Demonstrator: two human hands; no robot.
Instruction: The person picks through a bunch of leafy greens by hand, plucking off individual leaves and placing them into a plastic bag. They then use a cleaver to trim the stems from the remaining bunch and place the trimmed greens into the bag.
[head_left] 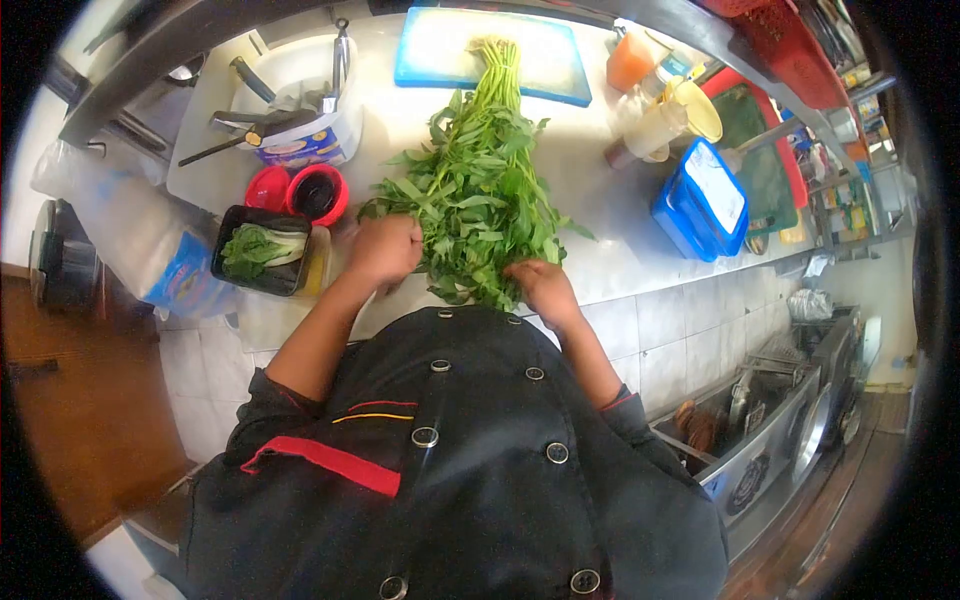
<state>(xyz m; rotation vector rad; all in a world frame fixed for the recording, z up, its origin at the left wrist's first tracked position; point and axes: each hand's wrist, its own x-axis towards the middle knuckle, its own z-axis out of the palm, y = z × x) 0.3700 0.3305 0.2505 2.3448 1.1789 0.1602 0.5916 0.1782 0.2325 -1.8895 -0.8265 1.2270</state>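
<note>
A big bunch of water spinach (pixel 470 190) lies lengthwise on the white counter, leaves toward me. Its pale stem ends rest on a blue-edged white cutting board (pixel 430 50). My left hand (pixel 388 248) is closed at the left edge of the leaves, fingers curled around some of them. On the other side, my right hand (pixel 546 290) pinches leaves near the counter's front edge. Both sets of fingertips are partly hidden by foliage. Left of my left hand stands a black tray (pixel 232 270) holding a leafy green vegetable (pixel 262 250).
A white tub (pixel 345 130) with knives and tongs stands at the back left, near red bowls (pixel 318 193). To the right are a blue container (pixel 700 205), an orange-filled bottle (pixel 628 62) and a yellow-rimmed container (pixel 697 108). A plastic bag (pixel 130 225) sits far left.
</note>
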